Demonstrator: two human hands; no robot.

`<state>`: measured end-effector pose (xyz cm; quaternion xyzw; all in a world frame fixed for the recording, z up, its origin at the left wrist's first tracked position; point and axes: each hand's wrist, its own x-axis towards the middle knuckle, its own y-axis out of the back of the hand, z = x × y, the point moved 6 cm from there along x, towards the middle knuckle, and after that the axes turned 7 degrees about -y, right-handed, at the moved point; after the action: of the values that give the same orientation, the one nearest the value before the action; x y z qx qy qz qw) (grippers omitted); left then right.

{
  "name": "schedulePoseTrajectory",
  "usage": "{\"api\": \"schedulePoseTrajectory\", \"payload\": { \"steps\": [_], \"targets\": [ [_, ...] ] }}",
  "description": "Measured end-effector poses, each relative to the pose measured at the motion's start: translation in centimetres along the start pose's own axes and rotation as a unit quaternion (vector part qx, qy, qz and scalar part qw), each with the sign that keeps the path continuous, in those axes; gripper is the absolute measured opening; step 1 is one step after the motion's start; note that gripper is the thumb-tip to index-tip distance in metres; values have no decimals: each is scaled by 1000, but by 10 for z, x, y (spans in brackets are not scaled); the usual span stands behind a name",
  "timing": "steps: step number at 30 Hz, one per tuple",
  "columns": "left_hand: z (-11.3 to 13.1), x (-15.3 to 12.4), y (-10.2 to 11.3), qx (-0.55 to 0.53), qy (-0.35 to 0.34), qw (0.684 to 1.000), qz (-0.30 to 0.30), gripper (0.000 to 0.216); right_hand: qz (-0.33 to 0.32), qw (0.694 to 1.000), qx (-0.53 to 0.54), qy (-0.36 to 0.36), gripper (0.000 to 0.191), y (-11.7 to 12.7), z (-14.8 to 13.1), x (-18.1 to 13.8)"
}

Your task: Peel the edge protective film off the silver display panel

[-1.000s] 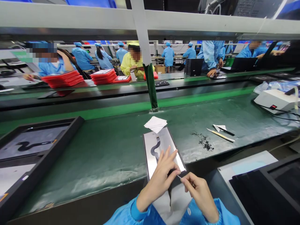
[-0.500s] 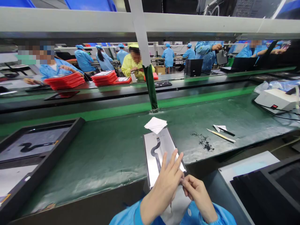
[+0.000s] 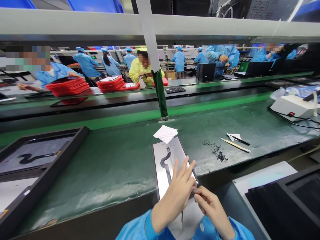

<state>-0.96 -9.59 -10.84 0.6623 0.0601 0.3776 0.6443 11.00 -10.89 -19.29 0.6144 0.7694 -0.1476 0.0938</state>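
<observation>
A flat display panel (image 3: 177, 150) with a pale silvery back and a dark S-shaped flex cable (image 3: 165, 163) lies over the bench's near edge. My left hand (image 3: 176, 193) rests across its lower part, three fingers stretched out. Its index finger bends in at the panel's right edge, and the thumb is hidden. Close beside it, my right hand (image 3: 211, 203) pinches at the same edge near the corner; what is between its fingertips is too small to make out. A stack of white wipes (image 3: 165, 134) touches the panel's far end.
Black scraps (image 3: 219, 154), a pale-handled knife (image 3: 235, 145) and a black pen-like tool (image 3: 241, 140) lie to the right. A black tray (image 3: 52, 173) with panels stands left. At far right sits a white device (image 3: 287, 106) with cables. A post (image 3: 160, 93) rises ahead; co-workers sit beyond.
My right hand has shifted slightly, its fingertips still at the panel's edge. My left hand is nearly unmoved. Across the line, a standing co-worker no longer holds up a dark panel.
</observation>
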Motion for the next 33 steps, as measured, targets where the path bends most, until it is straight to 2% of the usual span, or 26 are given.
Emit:
{"api": "schedulePoseTrajectory", "payload": {
  "steps": [3, 5, 9, 14, 17, 23, 33],
  "targets": [
    [-9, 15, 0, -30, 11, 999, -9, 19, 29, 997, -51, 39, 54, 6, -7, -5],
    [-18, 14, 2, -52, 31, 998, -1, 17, 29, 997, -59, 33, 58, 6, -8, -6],
    [-29, -17, 14, -71, 62, 995, 46, 21, 14, 1000, -18, -17, 65, 0, -3, -5],
    [-28, -65, 23, -19, 38, 998, 53, 57, 13, 996, 52, -65, 64, -4, 6, -4],
    [-26, -76, 23, 19, 25, 997, 69, 44, 22, 992, 87, -85, 63, -5, 10, -6],
    [-27, -74, 22, 41, -1, 995, 96, 40, 44, 986, 122, -101, 60, -4, 4, -10],
    [-28, -69, 26, 44, -2, 994, 98, 39, 59, 984, 125, -109, 58, 2, 3, -10]
  ]
}}
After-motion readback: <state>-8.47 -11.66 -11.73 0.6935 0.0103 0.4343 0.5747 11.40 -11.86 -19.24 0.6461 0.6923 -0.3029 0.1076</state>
